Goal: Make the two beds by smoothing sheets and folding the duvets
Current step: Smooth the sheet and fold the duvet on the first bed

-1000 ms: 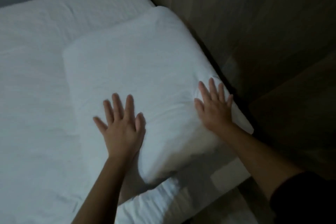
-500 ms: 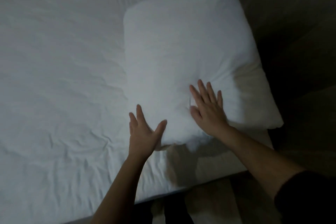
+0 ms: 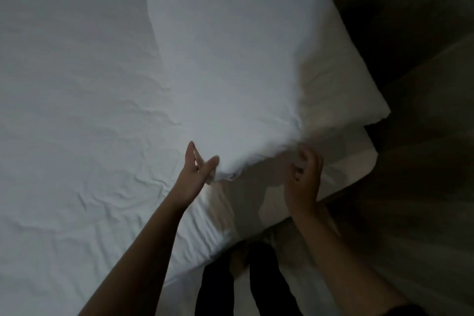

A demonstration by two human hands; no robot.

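Hands are working at the near edge of a white pillow (image 3: 230,59), seen from above in dim light. The pillow is lying on a bed (image 3: 356,159), at a corner of the mattress, with its right-hand corner overhanging the side above a dark wooden floor (image 3: 423,200).

The left hand (image 3: 197,169) is sitting at the pillow's near-left corner, fingers straight and thumb spread, the thumb touching the pillow's edge. It is not gripping anything. The right hand (image 3: 305,177) is further right along the pillow's near edge, well apart from the left one. Its fingers are curling in and the pillowcase is puckering toward them, so it is apparently pinching the fabric, though blur is hiding the exact hold.

To the left of the pillow a white sheet (image 3: 77,110) is covering the mattress. It is lying flat overall but is showing many shallow creases, most thickly just left of the pillow's near-left corner. Below the pillow, nearest the viewer, the person's legs (image 3: 266,279) in dark trousers are standing against the bed.

As a judgement, the task is looking early. The sheet is on and is wrapping over the mattress edge below the pillow, yet it is needing more smoothing. The pillow is being set or plumped and is not yet lying square. No duvet is showing anywhere around the pillow, so folding is seemingly not begun here. The second bed is out of view, so its state cannot be told.
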